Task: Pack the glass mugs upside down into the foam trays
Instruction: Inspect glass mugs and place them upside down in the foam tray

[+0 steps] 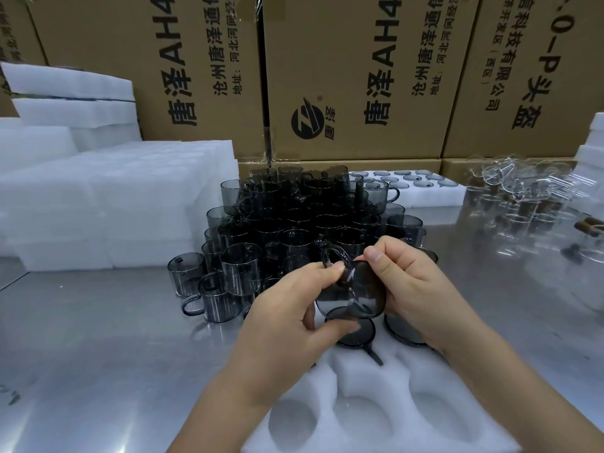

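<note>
Both forearms reach in from the bottom edge and meet over the far end of a white foam tray point(359, 403). The left hand point(287, 308) pinches a mug point(354, 289), forefinger tip by the handle and thumb curled under its lower rim. The right hand point(415, 289) grips the other side, thumb on top and fingers wrapped behind the glass. The mug is smoky grey and see-through. It is held in the air, tilted on its side just above the tray, with its handle up and to the left. 2 packed mugs point(403, 328) sit upside down in the tray's far pockets, partly covered by the hands. 3 open round pockets show nearer the camera. Beyond the hands, a heap of mugs point(294, 223) stands on the steel table point(98, 338). Whether the held mug's mouth or base faces the camera is hard to tell through the dark glass. The right fingers are hidden behind it, and the tray's near edge is cut off by the frame.
</note>
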